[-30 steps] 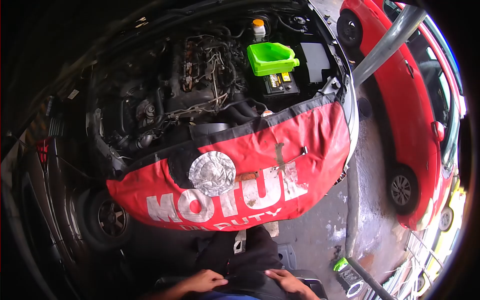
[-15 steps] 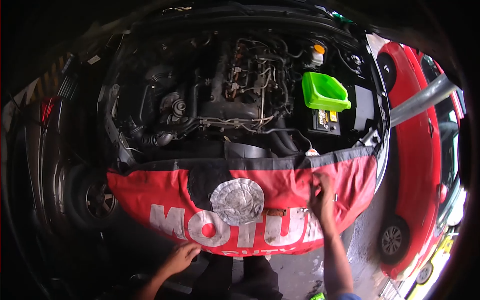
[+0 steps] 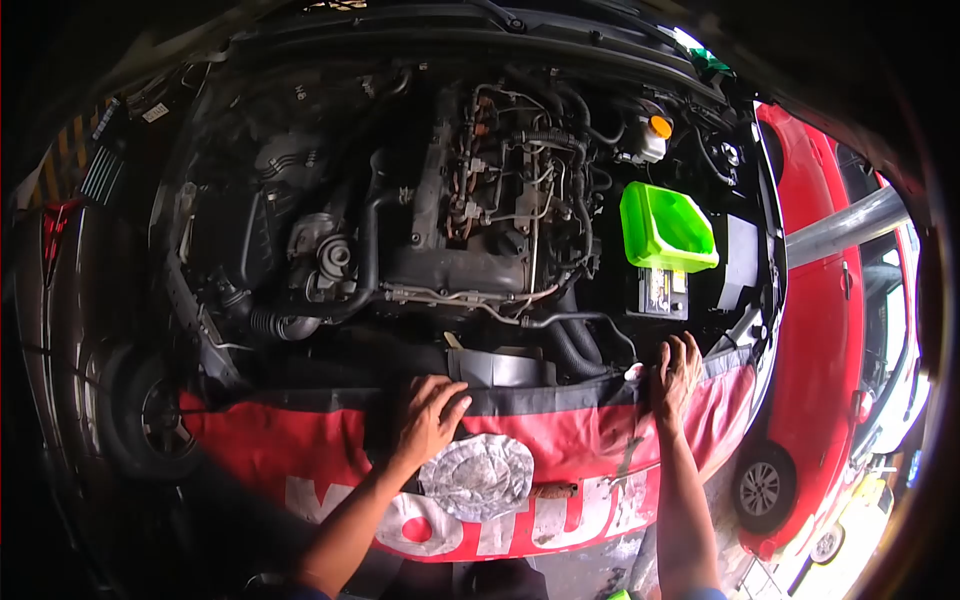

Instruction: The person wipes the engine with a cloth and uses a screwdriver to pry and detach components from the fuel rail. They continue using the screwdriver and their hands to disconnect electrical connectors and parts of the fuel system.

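Observation:
A red cover with a black upper border and large white letters hangs over the front of an open car engine bay. My left hand is at its upper border, left of centre, fingers apart and slightly curled, holding nothing I can see. Farther right, my right hand reaches over the same border with its fingers stretched toward the bay. Whether either palm presses on the cloth is hard to tell. Beyond both hands is the engine, with its pipes and wiring exposed.
A bright green plastic container sits on top of the battery. Behind it is a reservoir with an orange cap. A red car and a grey post stand at the right, a dark vehicle at the left.
My left hand has risen from below the cover to its upper border. The right hand has moved up from the cover's front to its top edge, its fingers now spread. The view has shifted too.

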Demonstrator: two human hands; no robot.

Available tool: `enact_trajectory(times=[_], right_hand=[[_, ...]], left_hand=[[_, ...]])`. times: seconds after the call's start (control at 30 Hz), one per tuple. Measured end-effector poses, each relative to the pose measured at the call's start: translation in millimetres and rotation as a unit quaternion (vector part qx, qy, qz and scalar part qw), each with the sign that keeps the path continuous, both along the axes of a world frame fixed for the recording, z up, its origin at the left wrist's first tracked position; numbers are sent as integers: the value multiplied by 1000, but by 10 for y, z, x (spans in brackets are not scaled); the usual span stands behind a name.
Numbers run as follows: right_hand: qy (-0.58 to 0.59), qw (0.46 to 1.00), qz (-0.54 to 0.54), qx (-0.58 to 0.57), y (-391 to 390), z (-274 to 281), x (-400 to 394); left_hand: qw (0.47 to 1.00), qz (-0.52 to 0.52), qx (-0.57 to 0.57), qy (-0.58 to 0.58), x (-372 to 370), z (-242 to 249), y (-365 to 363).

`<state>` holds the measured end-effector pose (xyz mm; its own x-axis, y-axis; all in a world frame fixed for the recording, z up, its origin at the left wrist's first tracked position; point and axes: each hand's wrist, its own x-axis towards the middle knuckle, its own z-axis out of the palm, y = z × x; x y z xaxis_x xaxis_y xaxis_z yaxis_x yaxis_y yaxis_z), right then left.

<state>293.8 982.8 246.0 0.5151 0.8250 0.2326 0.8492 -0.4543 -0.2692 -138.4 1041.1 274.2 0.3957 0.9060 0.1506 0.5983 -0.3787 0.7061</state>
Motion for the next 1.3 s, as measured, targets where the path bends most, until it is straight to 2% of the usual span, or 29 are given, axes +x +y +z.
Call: enact_trajectory(times=[0.23,0.77,1.3], right_hand=[[-1,1000,0,-3,22,4,-21],[-7,1000,18,0,70,71,-36],[-30,996,44,-66,75,113,-26]], left_hand=[[999,15,5,39,69,-74,-5],[999,3,-2,42,56,-70,41],[999,5,3,40,20,-65,65]])
